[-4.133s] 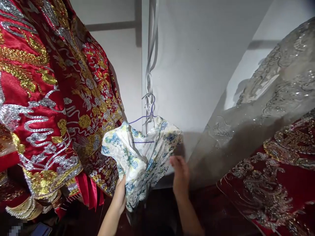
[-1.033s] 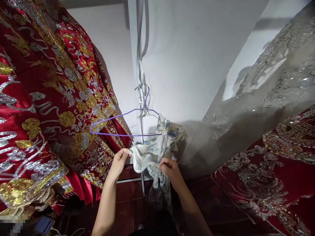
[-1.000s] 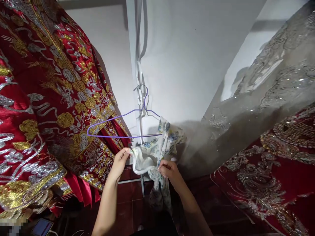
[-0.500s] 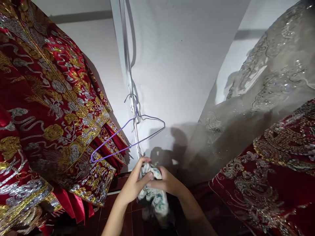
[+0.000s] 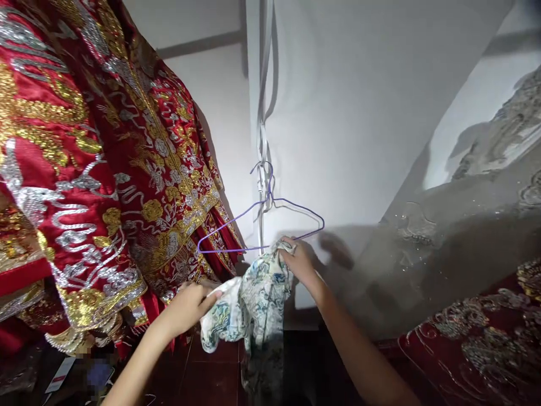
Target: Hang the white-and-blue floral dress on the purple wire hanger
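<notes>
fingers [image 5: 213, 297] of the left hand [image 5: 186, 309] are closed on one edge of the floral garment [image 5: 266, 282], the thumb lying along the pale border. the right hand [image 5: 301, 264] grips the same garment higher up, bunching its top edge between thumb and fingers. the cloth, white with blue and green print, hangs in folds between and below the two hands, its lower end falling into shadow.

its bunched top overlaps the lower bar of the purple hanger [image 5: 232, 250]; whether any of the wire runs inside the cloth, i cannot tell. the hanger is hooked on a white strip [image 5: 265, 79] in front of the wall [image 5: 346, 113]. to the left hangs a red garment [image 5: 158, 186] with gold and silver embroidery; to the right, a sheer garment [image 5: 408, 270] hangs near a dark red beaded one [image 5: 473, 344].
</notes>
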The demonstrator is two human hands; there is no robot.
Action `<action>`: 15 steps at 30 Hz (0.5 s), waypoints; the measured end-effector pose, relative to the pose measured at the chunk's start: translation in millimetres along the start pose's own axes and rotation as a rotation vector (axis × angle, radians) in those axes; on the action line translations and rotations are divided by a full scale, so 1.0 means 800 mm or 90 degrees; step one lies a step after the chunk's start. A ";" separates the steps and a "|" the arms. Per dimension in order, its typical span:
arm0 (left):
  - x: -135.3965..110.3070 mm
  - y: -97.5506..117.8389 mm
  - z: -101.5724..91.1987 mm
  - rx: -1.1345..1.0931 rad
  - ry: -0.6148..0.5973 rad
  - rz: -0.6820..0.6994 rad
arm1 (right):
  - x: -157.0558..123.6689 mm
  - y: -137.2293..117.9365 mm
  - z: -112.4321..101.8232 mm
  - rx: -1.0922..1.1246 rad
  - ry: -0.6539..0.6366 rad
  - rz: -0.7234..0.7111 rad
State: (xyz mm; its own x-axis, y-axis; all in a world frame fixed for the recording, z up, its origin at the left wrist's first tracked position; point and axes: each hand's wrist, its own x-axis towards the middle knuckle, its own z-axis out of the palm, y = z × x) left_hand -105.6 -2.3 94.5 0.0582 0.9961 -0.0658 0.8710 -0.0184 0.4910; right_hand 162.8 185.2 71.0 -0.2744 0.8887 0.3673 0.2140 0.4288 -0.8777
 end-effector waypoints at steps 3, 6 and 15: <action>0.005 -0.015 -0.018 0.040 -0.005 -0.052 | -0.012 0.006 -0.010 -0.082 0.000 -0.057; 0.025 -0.022 -0.037 0.063 0.092 0.001 | -0.018 -0.001 -0.032 -0.130 -0.006 -0.087; 0.107 0.042 -0.088 -0.033 0.300 0.251 | -0.042 -0.017 -0.045 -0.152 -0.019 -0.102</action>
State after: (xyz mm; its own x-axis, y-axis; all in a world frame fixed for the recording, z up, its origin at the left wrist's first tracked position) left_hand -106.1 88.4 166.7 0.1386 0.8465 0.5141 0.8025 -0.4002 0.4426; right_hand 202.6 155.2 81.4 -0.3495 0.8026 0.4833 0.3792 0.5929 -0.7104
